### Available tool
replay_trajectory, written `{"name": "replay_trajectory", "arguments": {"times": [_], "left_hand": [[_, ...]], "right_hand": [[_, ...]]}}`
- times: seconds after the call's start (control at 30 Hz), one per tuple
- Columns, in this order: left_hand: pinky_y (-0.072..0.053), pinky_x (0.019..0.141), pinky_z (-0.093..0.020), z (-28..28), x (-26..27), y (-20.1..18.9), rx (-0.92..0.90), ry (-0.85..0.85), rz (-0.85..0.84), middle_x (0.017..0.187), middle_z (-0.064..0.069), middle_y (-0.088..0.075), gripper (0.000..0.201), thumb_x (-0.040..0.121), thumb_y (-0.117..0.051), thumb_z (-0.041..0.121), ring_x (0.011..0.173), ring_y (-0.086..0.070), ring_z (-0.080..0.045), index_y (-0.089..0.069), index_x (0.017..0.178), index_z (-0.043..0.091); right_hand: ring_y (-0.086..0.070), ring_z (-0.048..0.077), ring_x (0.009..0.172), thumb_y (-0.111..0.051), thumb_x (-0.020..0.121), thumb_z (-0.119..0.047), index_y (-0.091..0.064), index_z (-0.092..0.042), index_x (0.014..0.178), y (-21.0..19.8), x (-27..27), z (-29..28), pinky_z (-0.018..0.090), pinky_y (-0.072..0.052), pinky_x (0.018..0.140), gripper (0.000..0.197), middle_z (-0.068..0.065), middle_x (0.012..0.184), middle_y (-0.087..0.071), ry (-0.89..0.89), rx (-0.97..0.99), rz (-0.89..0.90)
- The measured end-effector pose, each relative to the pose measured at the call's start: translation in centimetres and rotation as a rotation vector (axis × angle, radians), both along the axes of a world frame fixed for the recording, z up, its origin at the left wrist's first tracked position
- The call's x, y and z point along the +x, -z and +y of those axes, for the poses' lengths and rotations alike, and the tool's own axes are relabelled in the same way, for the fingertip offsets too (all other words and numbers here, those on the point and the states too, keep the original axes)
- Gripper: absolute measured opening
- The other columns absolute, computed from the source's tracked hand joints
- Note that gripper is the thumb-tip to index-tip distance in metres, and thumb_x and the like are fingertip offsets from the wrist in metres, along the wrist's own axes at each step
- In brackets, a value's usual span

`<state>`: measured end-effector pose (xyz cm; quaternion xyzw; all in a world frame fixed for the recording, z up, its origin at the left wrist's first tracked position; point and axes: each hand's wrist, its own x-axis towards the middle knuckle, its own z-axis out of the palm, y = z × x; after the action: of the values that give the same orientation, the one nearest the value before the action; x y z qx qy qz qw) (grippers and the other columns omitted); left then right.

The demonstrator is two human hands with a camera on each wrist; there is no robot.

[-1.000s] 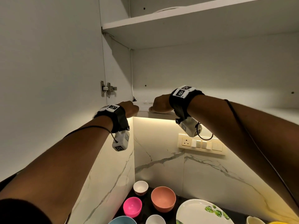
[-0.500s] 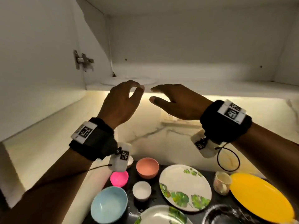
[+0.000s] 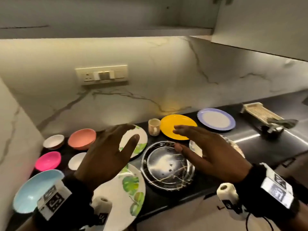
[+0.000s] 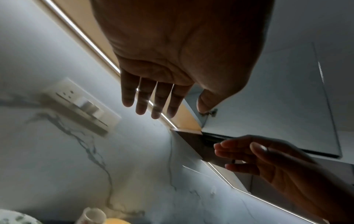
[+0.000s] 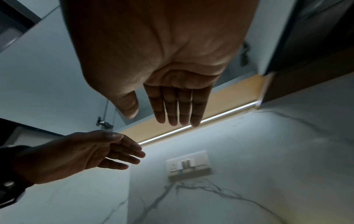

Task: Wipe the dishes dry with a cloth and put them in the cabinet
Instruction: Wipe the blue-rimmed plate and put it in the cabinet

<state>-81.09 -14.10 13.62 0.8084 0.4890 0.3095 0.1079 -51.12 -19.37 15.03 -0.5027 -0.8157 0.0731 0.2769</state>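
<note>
Both hands hover empty above the dark counter, fingers straight. My left hand [image 3: 116, 147] hangs over two leaf-patterned plates [image 3: 128, 189], and my right hand [image 3: 196, 144] is over a black marbled plate [image 3: 165, 169]. A yellow plate [image 3: 179, 126], a blue-rimmed plate [image 3: 216, 119] and a small cup [image 3: 154, 127] lie behind. Pink [image 3: 47, 160], salmon [image 3: 81, 139], light blue [image 3: 33, 189] and white [image 3: 53, 141] bowls sit at the left. The open cabinet shelf [image 3: 166, 31] is overhead. In the wrist views the left hand [image 4: 159, 97] and right hand [image 5: 172, 109] show bare palms. No cloth is clearly seen.
A marble backsplash with a switch panel [image 3: 101, 75] rises behind the counter. At the right are a steel sink [image 3: 266, 140] and a drain tray [image 3: 260, 112] with something grey on it. A cabinet door [image 3: 266, 27] hangs at the upper right.
Both hands have come out of the cabinet shelf and dropped down over the dishes on the counter. They hold nothing now; the view has tilted down with them.
</note>
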Motion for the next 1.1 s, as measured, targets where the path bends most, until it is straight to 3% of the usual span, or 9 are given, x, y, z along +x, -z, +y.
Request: {"name": "replay_trajectory", "arguments": {"times": [0.1,0.23,0.43,0.57,0.7,0.87,1.1], "left_hand": [[-0.050,0.104,-0.041,-1.3,6.4,1.5,-0.013,0.090,0.008,0.134,0.015,-0.067,0.045,0.102,-0.045,0.061,0.125,-0.062,-0.011,-0.062,0.133,0.033],[-0.050,0.098,-0.030,-4.5,17.3,2.0,-0.027,0.194,0.023,0.133,0.016,-0.067,0.047,0.100,-0.044,0.061,0.120,-0.063,-0.011,-0.061,0.134,0.034],[-0.043,0.111,-0.031,-10.3,33.4,2.6,-0.037,0.342,0.033,0.142,0.013,-0.063,0.058,0.098,-0.038,0.067,0.133,-0.056,-0.010,-0.061,0.138,0.033],[-0.042,0.112,-0.031,-13.1,42.5,3.1,-0.057,0.404,0.034,0.142,0.014,-0.063,0.056,0.099,-0.040,0.067,0.132,-0.056,-0.008,-0.060,0.139,0.034],[-0.040,0.105,-0.023,-14.6,48.1,2.9,-0.077,0.445,0.046,0.142,0.013,-0.062,0.047,0.103,-0.049,0.058,0.129,-0.056,-0.007,-0.059,0.140,0.032],[-0.040,0.096,-0.020,-14.1,53.0,3.4,-0.127,0.486,0.064,0.140,0.011,-0.063,0.055,0.099,-0.043,0.064,0.123,-0.059,-0.007,-0.058,0.139,0.030],[-0.038,0.096,-0.019,-9.2,59.0,5.5,-0.197,0.498,0.035,0.140,0.012,-0.061,0.051,0.102,-0.048,0.062,0.118,-0.052,0.001,-0.058,0.141,0.031]], "right_hand": [[-0.045,-0.007,0.142,-0.054,0.104,-0.060,-0.055,-0.037,0.148,1.7,6.5,-4.6,0.029,-0.045,0.114,0.050,-0.023,0.153,-0.053,0.135,-0.044,-0.003],[-0.042,-0.009,0.142,-0.050,0.103,-0.064,-0.053,-0.039,0.150,2.4,15.7,-11.7,0.028,-0.046,0.113,0.053,-0.025,0.155,-0.049,0.256,-0.058,-0.025],[-0.036,-0.014,0.144,-0.046,0.104,-0.067,-0.050,-0.042,0.151,2.2,28.2,-20.9,0.024,-0.044,0.114,0.053,-0.030,0.155,-0.046,0.383,-0.065,-0.069],[-0.030,-0.015,0.146,-0.038,0.101,-0.075,-0.045,-0.046,0.152,2.7,34.8,-25.8,0.024,-0.038,0.120,0.059,-0.032,0.158,-0.040,0.469,-0.091,-0.064],[-0.027,-0.015,0.147,-0.034,0.099,-0.078,-0.042,-0.048,0.153,4.1,39.6,-28.0,0.026,-0.035,0.122,0.061,-0.033,0.160,-0.036,0.535,-0.123,-0.044],[-0.030,-0.011,0.147,-0.039,0.101,-0.074,-0.042,-0.047,0.153,6.4,44.8,-27.6,0.031,-0.045,0.116,0.059,-0.031,0.161,-0.035,0.600,-0.142,0.018],[-0.031,-0.006,0.149,-0.043,0.103,-0.068,-0.039,-0.042,0.156,8.5,51.0,-22.4,0.023,-0.032,0.121,0.058,-0.026,0.164,-0.033,0.612,-0.164,0.001]]}}
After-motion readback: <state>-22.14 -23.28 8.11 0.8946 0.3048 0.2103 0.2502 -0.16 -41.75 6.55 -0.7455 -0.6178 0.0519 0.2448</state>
